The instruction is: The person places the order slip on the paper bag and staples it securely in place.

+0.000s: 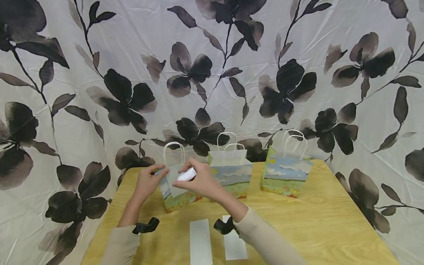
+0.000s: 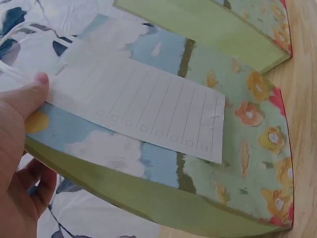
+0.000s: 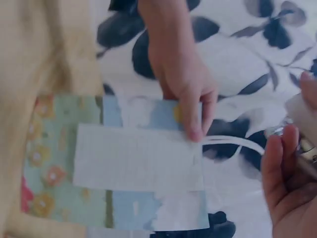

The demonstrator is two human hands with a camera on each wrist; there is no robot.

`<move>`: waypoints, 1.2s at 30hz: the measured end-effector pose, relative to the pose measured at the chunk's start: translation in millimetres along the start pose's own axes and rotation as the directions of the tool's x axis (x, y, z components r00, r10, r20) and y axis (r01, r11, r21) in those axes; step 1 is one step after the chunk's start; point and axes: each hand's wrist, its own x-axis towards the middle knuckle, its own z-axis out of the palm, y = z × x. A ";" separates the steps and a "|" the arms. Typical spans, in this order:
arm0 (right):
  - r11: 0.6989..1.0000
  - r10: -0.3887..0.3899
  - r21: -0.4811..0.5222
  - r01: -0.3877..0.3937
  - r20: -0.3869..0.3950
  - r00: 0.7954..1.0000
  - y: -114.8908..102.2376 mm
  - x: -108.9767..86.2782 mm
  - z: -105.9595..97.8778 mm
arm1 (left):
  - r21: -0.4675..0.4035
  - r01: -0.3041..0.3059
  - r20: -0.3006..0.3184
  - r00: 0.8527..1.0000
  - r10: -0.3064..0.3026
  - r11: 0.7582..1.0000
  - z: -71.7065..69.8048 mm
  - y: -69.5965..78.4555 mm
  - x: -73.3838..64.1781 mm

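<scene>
My left hand (image 1: 146,183) pinches the top edge of a paper gift bag (image 1: 181,203) printed with sky, clouds and flowers. Its thumb lies on a white lined checklist sheet (image 2: 153,111) against the bag's front, and the other fingers are behind. In the right wrist view the sheet (image 3: 138,158) lies along the middle of the bag. Just right of the bag's top, my right hand (image 1: 206,181) holds a small white device (image 1: 187,174) with a metal part, apparently a mini stapler. In the right wrist view it is partly cut off, apart from the sheet.
Two matching gift bags, a middle one (image 1: 232,178) and a right one (image 1: 287,175), stand on the wooden table (image 1: 331,221) with white handles up. Two white paper strips, one left (image 1: 200,241) and one right (image 1: 236,246), lie near the front. A floral curtain (image 1: 245,99) hangs behind.
</scene>
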 end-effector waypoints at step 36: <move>0.938 0.256 -0.120 -0.326 -0.396 0.882 46.1 -177.4 -141.8 | -0.108 0.070 -0.149 0.985 -0.085 0.992 -11.8 -11.2 -94.2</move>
